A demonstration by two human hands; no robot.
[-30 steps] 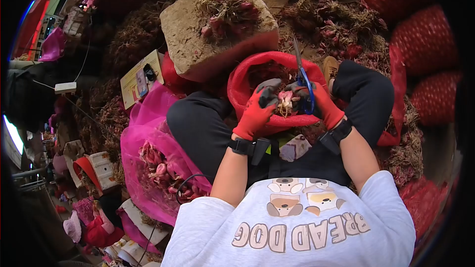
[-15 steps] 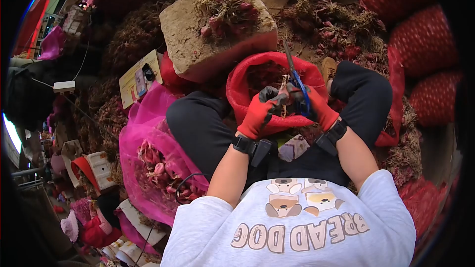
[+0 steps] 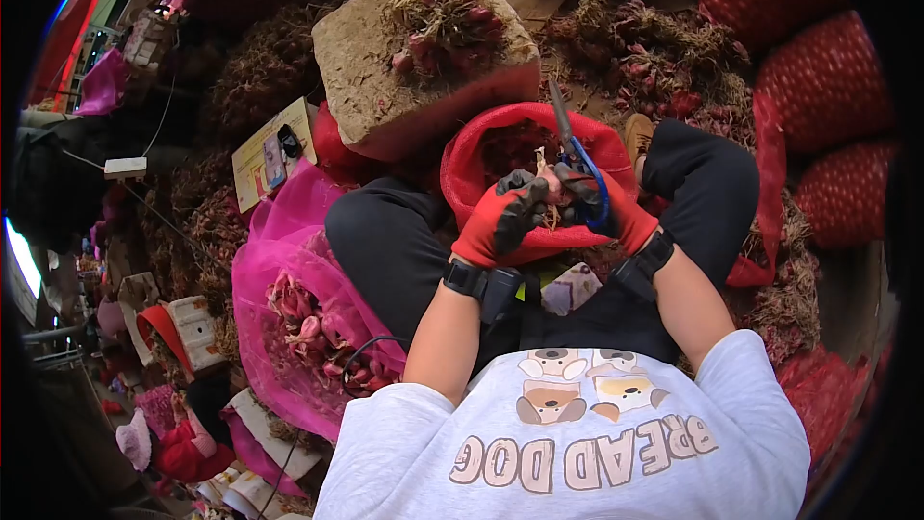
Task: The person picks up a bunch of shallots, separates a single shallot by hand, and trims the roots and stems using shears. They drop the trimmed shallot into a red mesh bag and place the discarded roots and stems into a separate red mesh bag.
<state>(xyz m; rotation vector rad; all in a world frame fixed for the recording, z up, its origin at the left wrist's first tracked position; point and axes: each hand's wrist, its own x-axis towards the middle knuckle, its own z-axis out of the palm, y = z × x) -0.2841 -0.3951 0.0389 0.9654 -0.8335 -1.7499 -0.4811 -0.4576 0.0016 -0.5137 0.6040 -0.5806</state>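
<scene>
Over the open red mesh bag (image 3: pixel 462 169), my left hand (image 3: pixel 510 217), in a red and dark glove, pinches a pale pink onion-like bulb (image 3: pixel 552 188) with dry roots. The bulb sits between both hands. My right hand (image 3: pixel 606 202), gloved the same way, has its fingers round the blue handle of the scissors (image 3: pixel 568 130) and touches the bulb's right side. The blades point up and away from me, and look closed. Inside the bag lie dark red bulbs, partly hidden by the hands.
A foam block (image 3: pixel 385 48) with a bunch of bulbs (image 3: pixel 452 29) stands ahead. A pink mesh bag of bulbs (image 3: pixel 308 327) lies left. Full red sacks (image 3: pixel 828 87) are stacked right. A carton lid (image 3: pixel 255 169) holds a phone. Another person (image 3: pixel 188 448) is at lower left.
My left hand has shifted slightly left and down. The bulb between the hands now shows more clearly, its pale stem pointing up. The scissors have turned slightly.
</scene>
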